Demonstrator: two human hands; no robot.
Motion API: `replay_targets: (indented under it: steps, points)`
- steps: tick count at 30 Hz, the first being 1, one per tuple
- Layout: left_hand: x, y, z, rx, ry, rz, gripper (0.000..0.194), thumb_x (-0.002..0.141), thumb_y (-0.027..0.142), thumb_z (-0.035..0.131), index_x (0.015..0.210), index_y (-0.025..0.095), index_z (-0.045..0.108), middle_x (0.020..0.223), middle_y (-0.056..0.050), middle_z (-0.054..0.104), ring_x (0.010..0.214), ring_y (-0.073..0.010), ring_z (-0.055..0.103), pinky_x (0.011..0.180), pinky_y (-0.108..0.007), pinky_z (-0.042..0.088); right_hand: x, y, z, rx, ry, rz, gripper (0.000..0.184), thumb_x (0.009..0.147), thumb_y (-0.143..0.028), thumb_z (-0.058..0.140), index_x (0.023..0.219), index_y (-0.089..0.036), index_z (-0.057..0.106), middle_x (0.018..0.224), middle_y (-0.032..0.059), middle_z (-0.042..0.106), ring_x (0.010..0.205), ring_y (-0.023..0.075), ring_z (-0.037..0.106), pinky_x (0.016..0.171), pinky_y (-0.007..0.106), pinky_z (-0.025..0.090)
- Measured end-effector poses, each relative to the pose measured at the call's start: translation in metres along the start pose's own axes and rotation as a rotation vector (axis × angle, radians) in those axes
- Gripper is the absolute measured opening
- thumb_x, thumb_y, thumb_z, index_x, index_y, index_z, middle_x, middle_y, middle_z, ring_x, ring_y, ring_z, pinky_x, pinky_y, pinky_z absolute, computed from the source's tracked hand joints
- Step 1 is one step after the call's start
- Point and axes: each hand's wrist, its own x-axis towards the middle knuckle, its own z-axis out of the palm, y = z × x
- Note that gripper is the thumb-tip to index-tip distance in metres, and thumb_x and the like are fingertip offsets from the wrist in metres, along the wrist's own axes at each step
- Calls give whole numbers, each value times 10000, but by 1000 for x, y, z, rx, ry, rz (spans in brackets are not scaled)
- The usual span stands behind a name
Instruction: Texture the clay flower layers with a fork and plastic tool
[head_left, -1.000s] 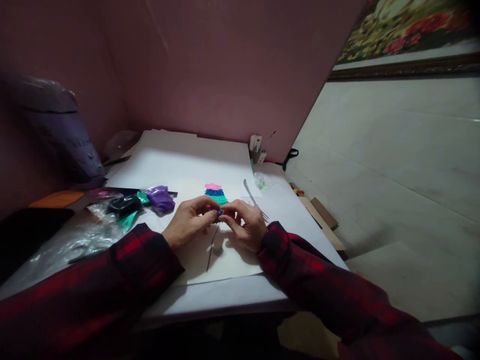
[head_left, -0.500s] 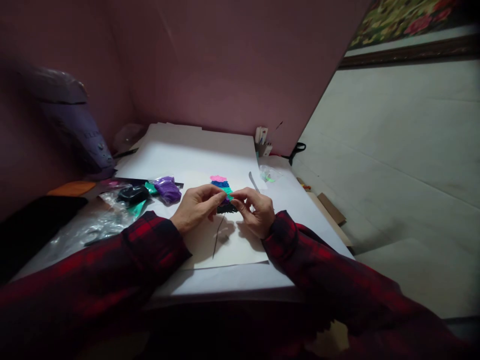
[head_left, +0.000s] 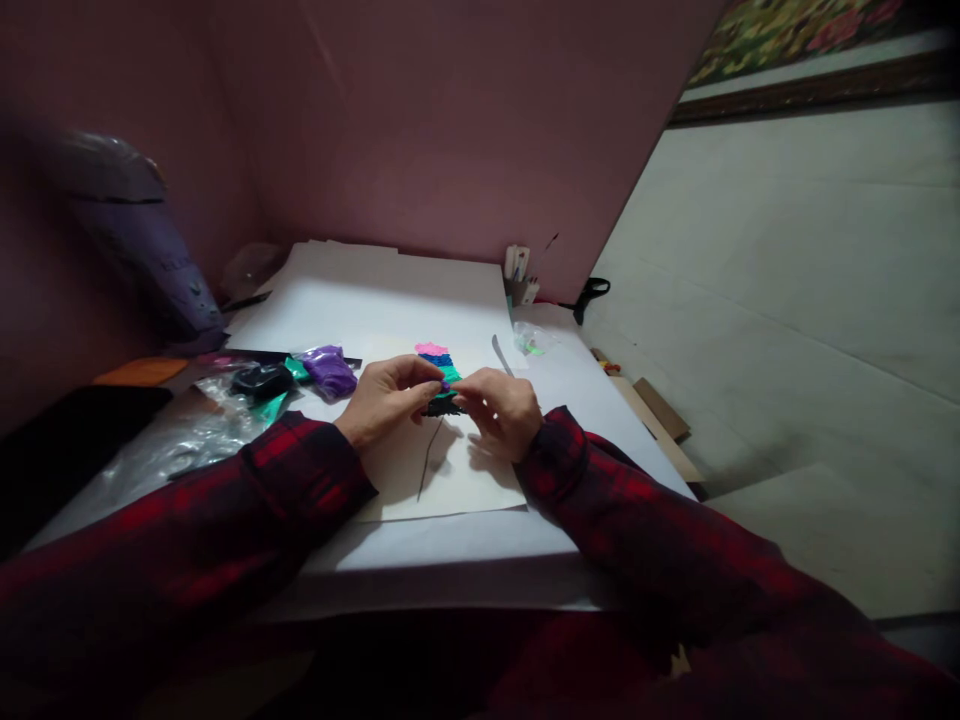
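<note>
My left hand [head_left: 390, 398] and my right hand [head_left: 501, 408] meet above a sheet of cream paper [head_left: 465, 490]. Between their closed fingertips is a small purple piece of modelling clay [head_left: 445, 386], pinched from both sides. Just beneath lies a textured clay picture [head_left: 433, 352] with pink, blue, green and black bands; my fingers hide part of it. A thin dark line [head_left: 426, 465] runs down the paper below the bands. Right of the picture, a slim grey blade-like tool [head_left: 501, 352] lies behind my right hand.
To the left are a purple clay packet [head_left: 330, 372], a black clay packet [head_left: 261, 380] and crumpled clear plastic [head_left: 187, 440]. A tall purple container [head_left: 154, 260] stands at the back left. White sheets [head_left: 375, 290] cover the back; a small clear bag [head_left: 532, 338] lies right.
The purple clay now shows more plainly between my fingertips. Both hands keep close together over the picture, with only small finger movements; the whole view has shifted slightly.
</note>
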Motion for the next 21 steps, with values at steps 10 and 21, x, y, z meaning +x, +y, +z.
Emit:
replay_targets:
  steps: [10, 21]
  points:
    - [1, -2, -2, -17, 15, -22, 250, 698, 246, 677, 906, 115, 629, 729, -15, 624, 482, -79, 520, 436, -214, 463, 1, -2, 0, -20, -57, -60, 137, 867, -169, 521, 992, -166, 578, 830, 65, 648, 785, 165, 614, 663, 323, 536]
    - [1, -6, -3, -106, -30, -114, 167, 732, 265, 678, 804, 122, 631, 615, 10, 598, 461, -76, 510, 426, -195, 428, -2, -4, 1, 63, -50, 6, 369, 812, -304, 639, 1145, -188, 532, 885, 66, 672, 846, 192, 636, 692, 344, 546]
